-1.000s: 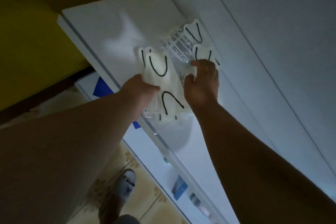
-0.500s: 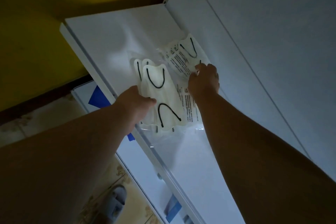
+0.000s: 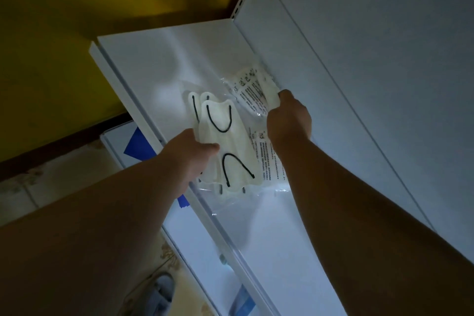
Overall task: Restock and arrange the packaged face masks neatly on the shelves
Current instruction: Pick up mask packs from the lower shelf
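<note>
Dim aisle, white shelf [image 3: 154,64] beside yellow wall [image 3: 51,33]. Our left hand [image 3: 189,156] grips near stack of packaged masks [image 3: 228,141], white with black ear loops, lying on shelf near front edge. Our right hand [image 3: 288,118] pinches second packet [image 3: 252,90], printed side up, close against white back panel [image 3: 372,59]; whether packet touches panel, hard to tell.

glossy clear plastic mask packets [image 3: 266,161], smooth white shelf [image 3: 159,64]
</note>
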### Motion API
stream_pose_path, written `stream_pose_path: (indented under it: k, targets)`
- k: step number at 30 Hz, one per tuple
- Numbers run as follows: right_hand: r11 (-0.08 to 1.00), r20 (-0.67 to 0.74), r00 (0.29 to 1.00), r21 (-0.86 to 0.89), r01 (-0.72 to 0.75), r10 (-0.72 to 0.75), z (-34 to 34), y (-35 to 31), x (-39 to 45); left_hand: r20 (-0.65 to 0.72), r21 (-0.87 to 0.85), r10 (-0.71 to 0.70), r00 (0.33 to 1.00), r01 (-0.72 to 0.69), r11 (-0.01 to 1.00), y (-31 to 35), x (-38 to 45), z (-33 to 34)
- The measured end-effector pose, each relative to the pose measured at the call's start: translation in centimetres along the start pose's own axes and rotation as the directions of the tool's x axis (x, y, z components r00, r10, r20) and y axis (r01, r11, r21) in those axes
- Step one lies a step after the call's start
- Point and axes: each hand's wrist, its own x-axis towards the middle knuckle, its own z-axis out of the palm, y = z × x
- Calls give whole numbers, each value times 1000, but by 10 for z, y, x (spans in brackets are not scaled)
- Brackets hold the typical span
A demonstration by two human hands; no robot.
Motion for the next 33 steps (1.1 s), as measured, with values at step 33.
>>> stream_pose_path:
  k: [33]
  targets:
    - [33, 556, 756, 798, -602, 345, 0, -115, -356, 429, 143, 3, 903, -71, 987, -95, -126, -126]
